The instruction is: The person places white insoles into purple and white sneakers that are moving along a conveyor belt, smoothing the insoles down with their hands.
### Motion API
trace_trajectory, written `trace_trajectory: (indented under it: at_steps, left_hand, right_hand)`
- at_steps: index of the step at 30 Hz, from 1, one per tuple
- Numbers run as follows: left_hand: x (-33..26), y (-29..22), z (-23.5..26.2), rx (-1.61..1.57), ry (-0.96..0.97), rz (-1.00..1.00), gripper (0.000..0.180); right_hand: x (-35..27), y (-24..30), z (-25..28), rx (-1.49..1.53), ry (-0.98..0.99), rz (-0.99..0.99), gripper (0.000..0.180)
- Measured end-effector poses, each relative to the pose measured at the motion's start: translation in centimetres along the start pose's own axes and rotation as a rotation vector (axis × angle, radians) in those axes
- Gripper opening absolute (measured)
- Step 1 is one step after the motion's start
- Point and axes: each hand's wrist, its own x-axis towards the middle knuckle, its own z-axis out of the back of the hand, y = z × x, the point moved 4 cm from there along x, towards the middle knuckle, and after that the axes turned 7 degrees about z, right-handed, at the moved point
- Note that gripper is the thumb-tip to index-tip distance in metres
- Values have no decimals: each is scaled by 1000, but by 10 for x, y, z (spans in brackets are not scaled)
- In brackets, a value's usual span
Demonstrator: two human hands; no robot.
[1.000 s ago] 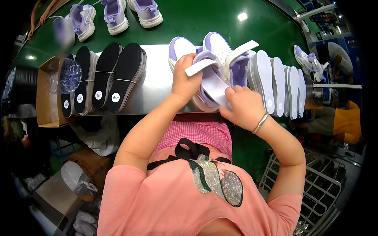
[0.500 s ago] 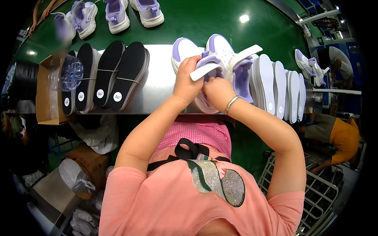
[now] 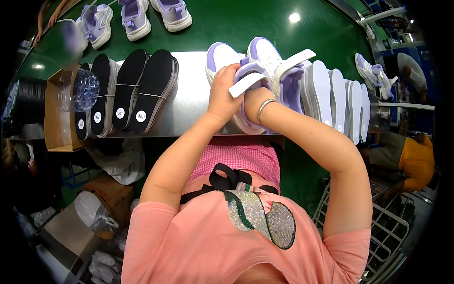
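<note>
Two white and lilac sneakers (image 3: 218, 56) stand side by side on the metal ledge in front of me, toes pointing away. My left hand (image 3: 224, 94) is closed around the left shoe's side and padded tongue, beside its loose white strap (image 3: 247, 84). Into the opening of that same shoe reaches my right hand (image 3: 257, 102), sunk nearly to the bracelet (image 3: 263, 110). Its fingers are hidden inside, so whether they hold anything does not show. The other sneaker (image 3: 267, 53) rests just to the right, untouched, its strap (image 3: 298, 61) raised.
Bundled black insoles (image 3: 153, 85) lie left of the shoes, beside a cardboard box (image 3: 61, 123) with clear plastic. White insoles (image 3: 320, 90) are stacked at the right. More sneakers (image 3: 137, 21) stand on the green surface (image 3: 236, 19). Another person's arm (image 3: 57, 12) shows far left.
My right hand has pushed deeper into the left sneaker, and its fingers have gone out of sight. My left hand keeps its hold on the shoe.
</note>
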Motion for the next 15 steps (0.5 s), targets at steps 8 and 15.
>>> trace_trajectory:
  at_steps: [8, 15]
  left_hand:
    - [-1, 7, 1, 81, 3, -26, 34]
    - [-1, 1, -3, 28, -5, 18, 32]
  right_hand:
    - [-28, 0, 19, 54, 371, 170, 28]
    - [-39, -2, -9, 131, 344, 165, 29]
